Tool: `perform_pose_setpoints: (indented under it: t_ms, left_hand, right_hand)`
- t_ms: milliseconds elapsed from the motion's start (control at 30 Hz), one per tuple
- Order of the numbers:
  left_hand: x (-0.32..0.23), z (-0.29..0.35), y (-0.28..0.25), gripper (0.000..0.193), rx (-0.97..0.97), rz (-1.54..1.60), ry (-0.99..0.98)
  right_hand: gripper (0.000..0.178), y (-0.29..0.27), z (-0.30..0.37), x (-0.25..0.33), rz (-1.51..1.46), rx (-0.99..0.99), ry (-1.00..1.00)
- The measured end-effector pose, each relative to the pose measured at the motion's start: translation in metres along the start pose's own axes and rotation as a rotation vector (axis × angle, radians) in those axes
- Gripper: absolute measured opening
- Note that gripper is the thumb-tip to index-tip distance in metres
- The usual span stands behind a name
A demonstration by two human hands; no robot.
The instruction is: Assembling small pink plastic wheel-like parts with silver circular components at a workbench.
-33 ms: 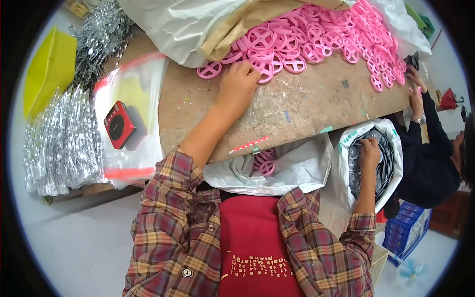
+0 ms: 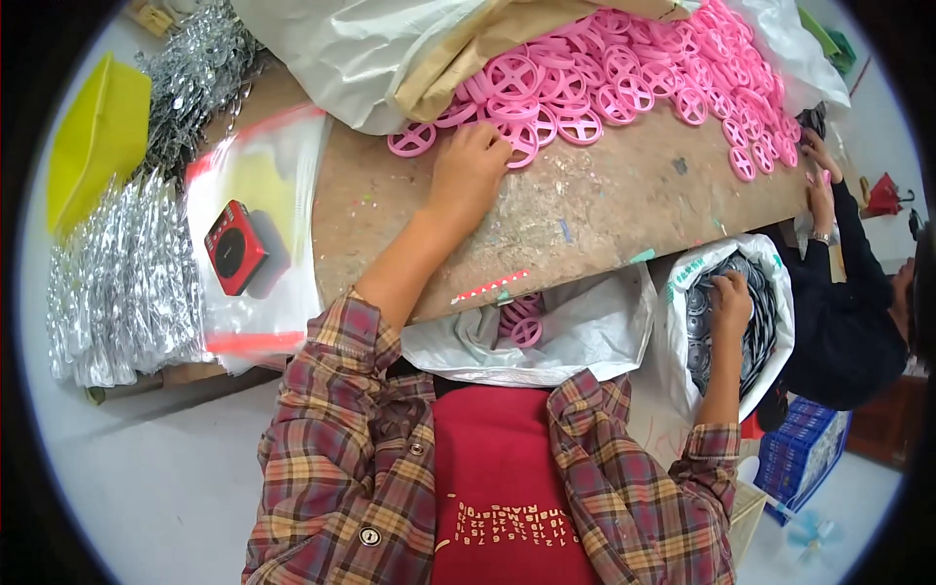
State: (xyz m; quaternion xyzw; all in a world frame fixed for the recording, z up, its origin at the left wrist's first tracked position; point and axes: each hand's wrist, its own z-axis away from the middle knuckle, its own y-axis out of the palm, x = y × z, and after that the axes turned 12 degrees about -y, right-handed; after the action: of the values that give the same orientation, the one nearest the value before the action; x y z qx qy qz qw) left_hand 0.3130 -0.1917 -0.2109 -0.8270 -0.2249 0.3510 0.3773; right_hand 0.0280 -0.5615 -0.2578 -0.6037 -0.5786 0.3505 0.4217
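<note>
Left hand [image 2: 472, 168] is at the pink wheels [image 2: 690, 105], right hand [image 2: 729, 304] is inside a white sack [image 2: 673, 341].
Left of the left hand, a red box [image 2: 234, 249] lies on clear plastic bags [image 2: 300, 200], perhaps as a weight. The left hand has bent fingers and seems to touch a wheel at the pile's near edge; I cannot tell if it grips. The right hand, also bent, reaches among grey discs [image 2: 698, 347], its hold hidden; the sack stands open around it, probably for easy reach.

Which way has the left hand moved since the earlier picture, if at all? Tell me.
No, not noticeably: against the red-and-white strip, the left hand sits in the same place.
</note>
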Motion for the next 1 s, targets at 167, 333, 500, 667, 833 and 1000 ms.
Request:
perform_pose_setpoints:
  t_ms: [167, 333, 500, 667, 833, 1000]
  left_hand:
    - [-0.023, 0.021, -0.007, 0.014, 0.081, 0.050, 0.077]
    - [-0.084, 0.066, -0.027, 0.020, 0.095, 0.219, 0.396]
    - [-0.108, 0.088, -0.037, 0.025, 0.179, 0.571, 0.090]
    - [-0.112, 0.090, -0.044, 0.033, 0.569, 1.551, -0.774]
    - [-0.108, 0.093, -0.046, 0.036, 0.489, 1.374, -0.752]
    - [-0.097, 0.101, -0.040, 0.034, 0.406, 0.969, -0.507]
  right_hand:
    - [0.014, -0.037, 0.000, 0.027, -0.404, -0.144, 0.471]
    - [0.037, -0.063, -0.065, 0.151, -1.530, -0.078, 0.499]
    - [0.016, -0.038, -0.077, 0.182, -1.727, 0.075, 0.446]
    - [0.016, -0.035, -0.077, 0.218, -1.554, -0.167, 0.334]
    - [0.046, -0.028, -0.068, 0.229, -0.613, -0.218, -0.140]
    - [0.035, -0.030, -0.070, 0.221, -1.040, -0.102, 0.057]
